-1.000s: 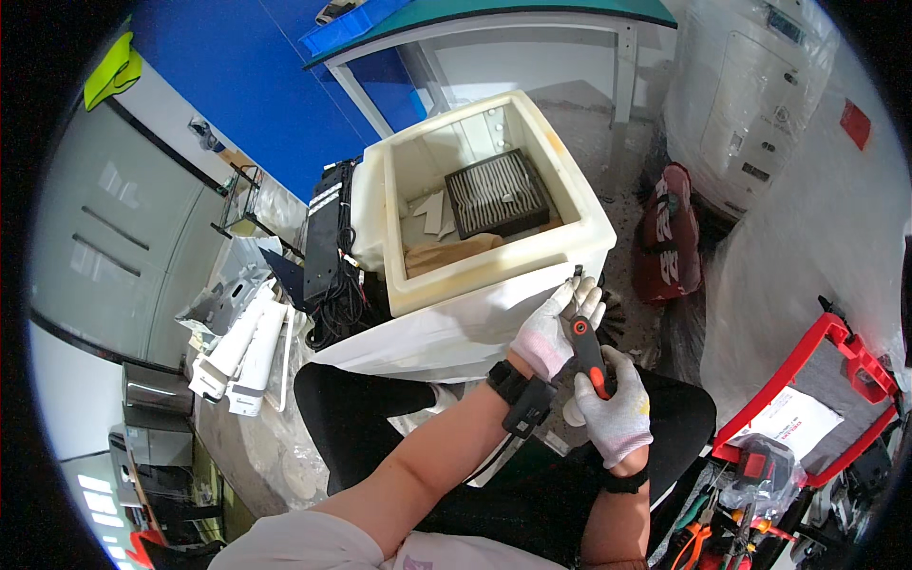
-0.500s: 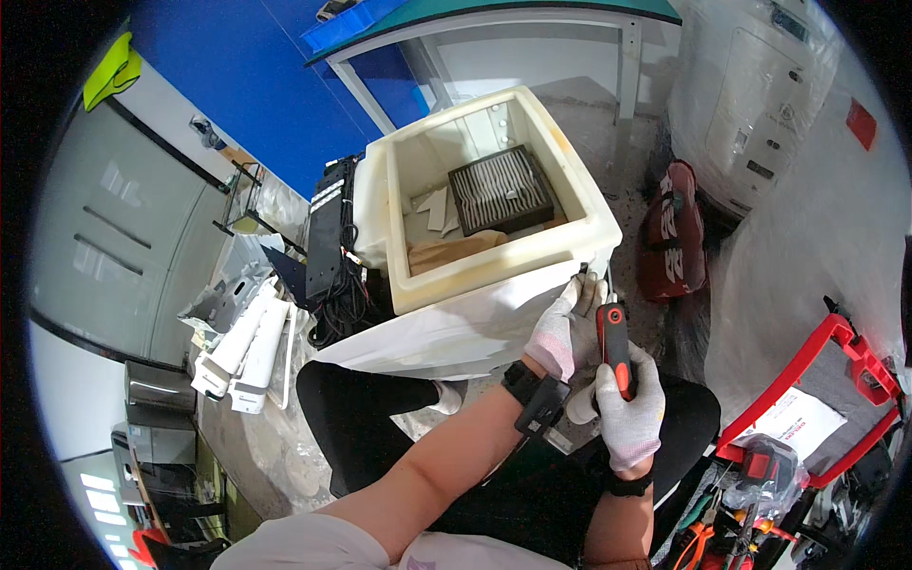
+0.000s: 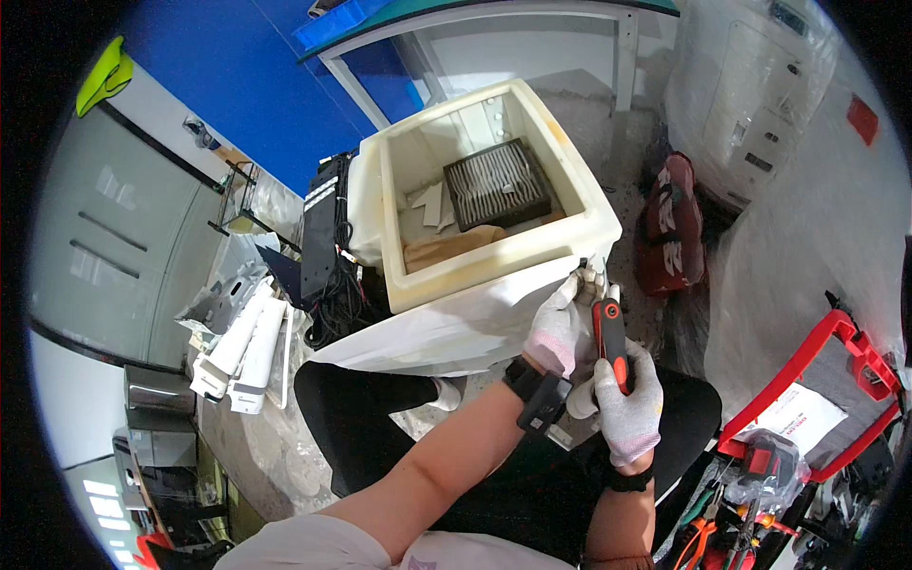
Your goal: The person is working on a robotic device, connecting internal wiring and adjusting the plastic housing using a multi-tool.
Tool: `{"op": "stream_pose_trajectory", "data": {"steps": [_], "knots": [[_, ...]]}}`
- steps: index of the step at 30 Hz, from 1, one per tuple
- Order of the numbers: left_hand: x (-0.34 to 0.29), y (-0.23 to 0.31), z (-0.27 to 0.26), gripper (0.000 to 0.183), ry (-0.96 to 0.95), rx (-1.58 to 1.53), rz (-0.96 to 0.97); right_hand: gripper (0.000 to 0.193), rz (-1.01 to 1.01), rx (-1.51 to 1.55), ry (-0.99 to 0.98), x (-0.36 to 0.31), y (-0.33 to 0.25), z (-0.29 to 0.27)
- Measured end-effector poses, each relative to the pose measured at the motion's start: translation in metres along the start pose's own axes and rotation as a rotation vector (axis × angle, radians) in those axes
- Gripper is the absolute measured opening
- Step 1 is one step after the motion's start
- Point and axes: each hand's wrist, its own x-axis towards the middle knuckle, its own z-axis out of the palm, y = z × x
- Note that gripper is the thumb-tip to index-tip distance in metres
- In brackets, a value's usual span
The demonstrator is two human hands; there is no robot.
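A cream plastic bin (image 3: 388,223) with thick walls stands before me. My left hand (image 3: 560,328), in a white glove, has its fingers bent in against the bin's near right corner; whatever they pinch there is hidden. Just right of it, my gloved right hand (image 3: 631,408) is closed round a hand tool with a black and orange-red handle (image 3: 610,331). The handle stands nearly upright, its top end close to my left fingertips. A white panel (image 3: 427,337) covers the bin's near side. Inside the bin lie a black-framed pleated filter (image 3: 497,185) and a brown piece (image 3: 454,249).
Black equipment with cables (image 3: 328,247) crowds the bin's left side, beside white plastic parts (image 3: 252,351). On the right are a dark red bag (image 3: 670,228), plastic-wrapped units (image 3: 788,218), and a red-framed tool case (image 3: 807,399) above orange-handled pliers (image 3: 701,532). A table (image 3: 622,57) stands behind.
My right hand and the tool have shifted slightly, and the metal shaft seen above the handle before is now hard to make out. My left hand stays at the bin's corner. The view has moved slightly.
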Motion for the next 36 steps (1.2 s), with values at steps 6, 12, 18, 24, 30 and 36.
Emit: {"op": "stream_pose_trajectory", "data": {"steps": [6,12,18,24,30,36], "knots": [[-0.001,0.004,0.003,0.018,0.013,-0.083,-0.025,0.036,0.025,0.057,-0.013,0.0,-0.001,-0.001],[-0.001,-0.004,0.007,0.015,0.106,-0.048,0.002,0.034,0.003,0.078,0.027,0.0,-0.004,-0.003],[-0.001,-0.009,0.016,0.015,0.255,-0.006,0.07,0.032,-0.038,0.01,0.082,0.001,-0.008,-0.007],[-0.008,-0.01,0.02,0.015,0.209,0.12,0.102,0.032,0.048,0.104,0.051,0.0,-0.01,-0.012],[-0.011,-0.004,0.022,0.013,0.199,0.11,0.079,0.032,0.042,0.099,0.049,-0.001,-0.014,-0.01],[-0.007,0.0,0.018,0.013,0.345,0.106,0.05,0.033,0.068,0.152,0.055,-0.002,-0.007,-0.011]]}}
